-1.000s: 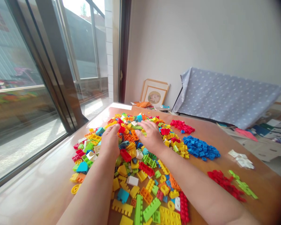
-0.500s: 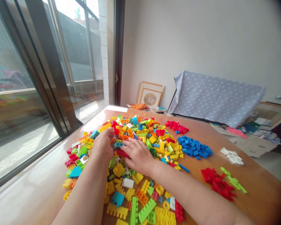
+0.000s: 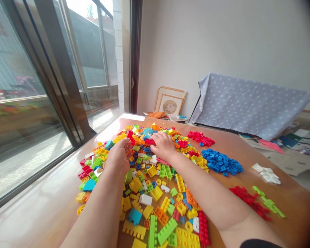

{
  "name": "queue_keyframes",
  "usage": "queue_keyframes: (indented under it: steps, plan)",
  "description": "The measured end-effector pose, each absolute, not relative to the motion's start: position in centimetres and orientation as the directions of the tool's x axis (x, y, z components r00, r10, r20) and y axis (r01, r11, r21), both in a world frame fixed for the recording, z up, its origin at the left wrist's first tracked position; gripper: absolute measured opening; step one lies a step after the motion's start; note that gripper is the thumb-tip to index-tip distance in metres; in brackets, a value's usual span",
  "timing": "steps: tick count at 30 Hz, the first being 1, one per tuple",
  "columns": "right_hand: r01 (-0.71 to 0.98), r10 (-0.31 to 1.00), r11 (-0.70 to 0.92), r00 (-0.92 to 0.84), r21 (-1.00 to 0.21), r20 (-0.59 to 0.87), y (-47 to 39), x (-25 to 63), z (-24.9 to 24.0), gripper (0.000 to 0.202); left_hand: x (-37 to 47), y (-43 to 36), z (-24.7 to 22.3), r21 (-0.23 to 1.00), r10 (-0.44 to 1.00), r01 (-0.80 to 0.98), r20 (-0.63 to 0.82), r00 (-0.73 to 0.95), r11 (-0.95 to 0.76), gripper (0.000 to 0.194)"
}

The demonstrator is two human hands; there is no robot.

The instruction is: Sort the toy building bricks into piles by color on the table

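Note:
A large heap of mixed toy building bricks (image 3: 156, 193) covers the middle of the table. My left hand (image 3: 119, 156) rests at the heap's left side, palm turned inward and fingers loosely curved, with nothing seen in them. Farther in, my right hand (image 3: 164, 146) reaches over the heap from the right. Between its thumb and fingers sits a long red brick (image 3: 150, 141), its left end sticking out. Just beyond that brick lies a blue piece (image 3: 147, 133) with what looks like an eye on it. My right palm and fingertips are partly hidden from this side.
On the right of the brown table (image 3: 237, 213) are sorted groups: red pieces (image 3: 200, 138), blue pieces (image 3: 220, 162), white pieces (image 3: 266, 173), more red pieces (image 3: 249, 201) and green pieces (image 3: 268, 202). A glass sliding door (image 3: 23, 103) borders the left side. Behind stands a dotted cloth (image 3: 250, 103).
My right hand has moved away from me and to the right, with the red brick and blue piece moving along. Bricks beneath it now show. My left hand has barely shifted.

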State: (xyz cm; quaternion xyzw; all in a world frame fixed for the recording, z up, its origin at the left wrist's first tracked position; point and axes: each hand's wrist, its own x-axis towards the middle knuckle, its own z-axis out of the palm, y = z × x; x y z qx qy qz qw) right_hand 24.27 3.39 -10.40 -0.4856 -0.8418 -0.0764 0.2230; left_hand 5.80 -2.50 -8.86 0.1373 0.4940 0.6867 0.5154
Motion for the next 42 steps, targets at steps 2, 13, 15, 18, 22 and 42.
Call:
queue_keyframes:
  steps: [2,13,15,18,22,42]
  plan:
    - [0.867,0.798,0.486,-0.391,-0.107,0.459,4.3,24.7,-10.4,0.027,5.8,-2.5,-8.8,0.816,0.844,-0.577,-0.324,-0.428,0.021,0.023]
    - [0.817,0.737,0.547,-0.370,-0.180,0.565,2.5,26.1,-9.5,0.033,6.0,-2.6,-8.8,0.810,0.848,-0.587,-0.319,-0.424,0.011,0.027]
    - [0.750,0.706,0.635,-0.465,-0.185,0.534,-0.2,25.3,-9.4,0.029,6.1,-2.6,-8.7,0.809,0.852,-0.588,-0.308,-0.423,0.001,0.027]
    - [0.666,0.668,0.725,-0.621,-0.173,0.410,-3.8,24.2,-10.1,0.031,6.2,-2.7,-8.6,0.809,0.857,-0.588,-0.295,-0.422,-0.011,0.026]
    - [0.625,0.629,0.771,-0.717,-0.124,0.301,-5.7,24.4,-11.4,0.027,6.2,-2.6,-8.8,0.814,0.853,-0.581,-0.301,-0.427,-0.004,0.027]
    - [0.888,0.845,0.455,-0.410,-0.060,0.342,-1.5,28.0,-11.5,0.016,6.1,-2.4,-9.1,0.824,0.856,-0.567,-0.295,-0.424,0.003,0.029]
